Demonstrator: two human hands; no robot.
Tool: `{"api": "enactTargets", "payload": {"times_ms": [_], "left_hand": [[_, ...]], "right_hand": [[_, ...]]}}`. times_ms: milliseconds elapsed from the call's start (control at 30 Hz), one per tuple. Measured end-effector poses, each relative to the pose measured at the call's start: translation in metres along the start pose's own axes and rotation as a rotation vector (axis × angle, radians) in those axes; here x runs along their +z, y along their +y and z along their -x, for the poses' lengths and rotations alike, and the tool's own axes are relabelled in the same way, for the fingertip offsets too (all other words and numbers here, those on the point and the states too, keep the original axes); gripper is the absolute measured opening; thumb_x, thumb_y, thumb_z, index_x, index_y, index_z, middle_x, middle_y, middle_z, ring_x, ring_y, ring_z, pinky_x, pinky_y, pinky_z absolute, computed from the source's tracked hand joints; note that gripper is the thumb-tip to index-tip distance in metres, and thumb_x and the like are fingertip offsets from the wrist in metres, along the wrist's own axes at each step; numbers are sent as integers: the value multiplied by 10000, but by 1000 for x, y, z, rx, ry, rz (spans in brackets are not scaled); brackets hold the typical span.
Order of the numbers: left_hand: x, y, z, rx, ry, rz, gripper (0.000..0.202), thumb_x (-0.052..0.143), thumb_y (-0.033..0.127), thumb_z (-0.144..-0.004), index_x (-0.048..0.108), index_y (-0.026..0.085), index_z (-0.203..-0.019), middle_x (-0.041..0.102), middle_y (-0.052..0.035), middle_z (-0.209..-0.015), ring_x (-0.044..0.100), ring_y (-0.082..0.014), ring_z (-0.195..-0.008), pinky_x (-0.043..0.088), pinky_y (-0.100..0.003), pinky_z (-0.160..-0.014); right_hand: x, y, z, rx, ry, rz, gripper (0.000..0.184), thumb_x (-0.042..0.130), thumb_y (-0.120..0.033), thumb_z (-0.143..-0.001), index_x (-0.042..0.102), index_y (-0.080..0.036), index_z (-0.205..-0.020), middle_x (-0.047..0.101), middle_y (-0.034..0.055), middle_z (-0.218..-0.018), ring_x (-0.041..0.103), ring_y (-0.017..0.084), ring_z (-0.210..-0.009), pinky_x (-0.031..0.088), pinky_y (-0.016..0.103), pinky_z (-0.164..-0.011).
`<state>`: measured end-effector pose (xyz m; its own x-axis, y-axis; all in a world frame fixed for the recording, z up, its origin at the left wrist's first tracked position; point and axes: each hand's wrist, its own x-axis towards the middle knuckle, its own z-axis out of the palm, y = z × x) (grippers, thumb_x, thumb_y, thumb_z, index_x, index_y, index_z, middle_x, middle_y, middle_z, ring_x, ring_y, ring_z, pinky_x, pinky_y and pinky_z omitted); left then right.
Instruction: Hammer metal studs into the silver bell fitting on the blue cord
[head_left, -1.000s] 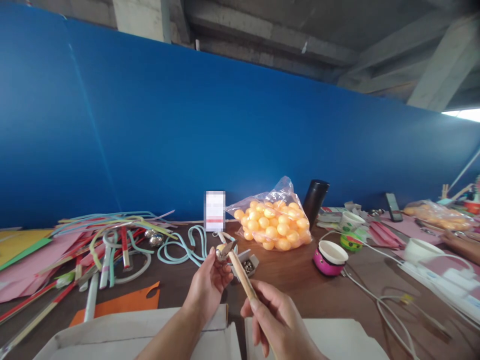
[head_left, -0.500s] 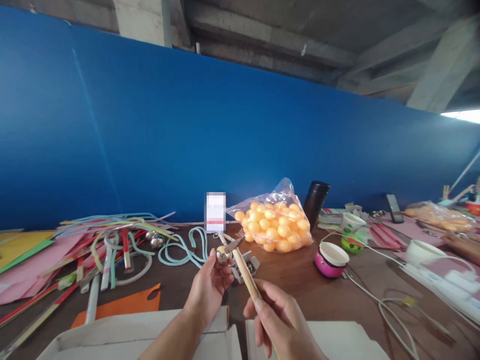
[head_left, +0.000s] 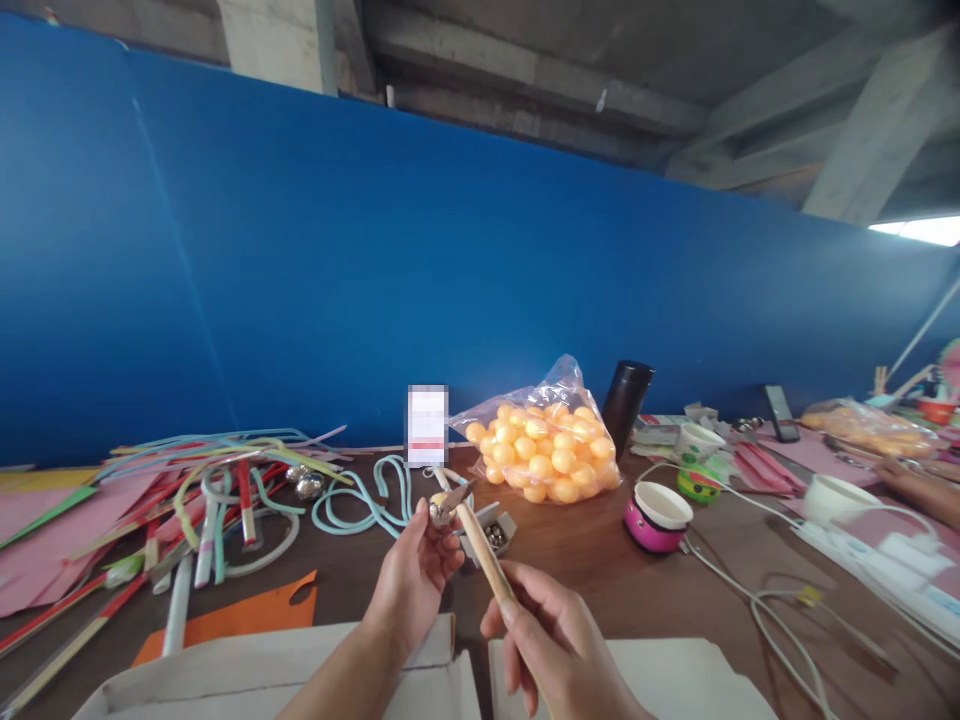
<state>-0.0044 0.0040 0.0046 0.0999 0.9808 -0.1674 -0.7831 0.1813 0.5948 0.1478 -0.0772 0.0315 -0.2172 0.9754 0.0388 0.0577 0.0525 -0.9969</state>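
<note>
Silver ball point(head_left: 439, 515) in left hand point(head_left: 417, 572); tool point(head_left: 484, 552) in right hand point(head_left: 553, 632); bag point(head_left: 567, 376) holds orange balls point(head_left: 541, 466).

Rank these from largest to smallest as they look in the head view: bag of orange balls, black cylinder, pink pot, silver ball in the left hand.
Bag of orange balls
Black cylinder and pink pot: too alike to rank; the cylinder is partly hidden, the pot nearer the camera
Silver ball

Shiny silver ball point(head_left: 440, 515), slanted wooden-handled tool point(head_left: 484, 554)
</note>
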Motion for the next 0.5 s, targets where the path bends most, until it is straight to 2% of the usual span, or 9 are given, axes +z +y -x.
{"api": "enactTargets", "payload": {"times_ms": [500], "left_hand": [[3,1,3,-10,23,2,195,548,300,-853,616,118,-831,630,-33,-659,596,-106,-530,516,-225,-502]], "right_hand": [[0,2,-1,1,-3,-1,509,516,-534,-832,529,-151,-1167,607,44,-787,492,46,-401,345,137,-314]]}}
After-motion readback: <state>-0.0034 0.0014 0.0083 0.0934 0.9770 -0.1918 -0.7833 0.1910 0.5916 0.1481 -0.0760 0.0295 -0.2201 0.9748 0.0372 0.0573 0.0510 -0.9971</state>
